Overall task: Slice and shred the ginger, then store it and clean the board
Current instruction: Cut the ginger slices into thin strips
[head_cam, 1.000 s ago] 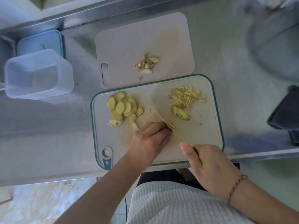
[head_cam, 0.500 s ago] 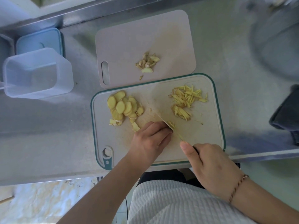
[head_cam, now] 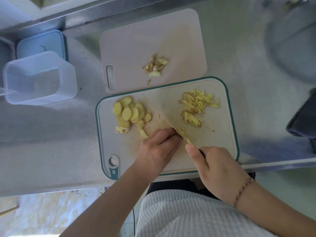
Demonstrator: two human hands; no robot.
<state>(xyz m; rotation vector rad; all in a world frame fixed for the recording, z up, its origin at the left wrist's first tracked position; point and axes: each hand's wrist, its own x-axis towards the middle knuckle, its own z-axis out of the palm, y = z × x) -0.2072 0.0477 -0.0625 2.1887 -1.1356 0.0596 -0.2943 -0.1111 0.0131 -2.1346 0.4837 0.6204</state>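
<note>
A green-rimmed cutting board [head_cam: 222,134] lies at the counter's front edge. Round ginger slices [head_cam: 131,113] are piled on its left half and thin ginger shreds [head_cam: 196,103] on its right. My left hand [head_cam: 159,147] has curled fingertips holding down a few ginger slices, which are mostly hidden under them. My right hand [head_cam: 217,168] grips the handle of a wide knife [head_cam: 167,108]. Its blade runs diagonally right beside my left fingertips. A few fresh shreds [head_cam: 182,132] lie against the blade.
A pink board [head_cam: 136,45] with ginger peel scraps [head_cam: 154,66] lies behind the green one. An open clear container [head_cam: 39,77] stands at the left with its blue lid [head_cam: 41,44] behind it. A dark cloth [head_cam: 304,120] lies at the right edge, beyond it a round basin [head_cam: 290,40].
Hardly anything: both hands keep their places at the blade, and the view shifts only slightly.
</note>
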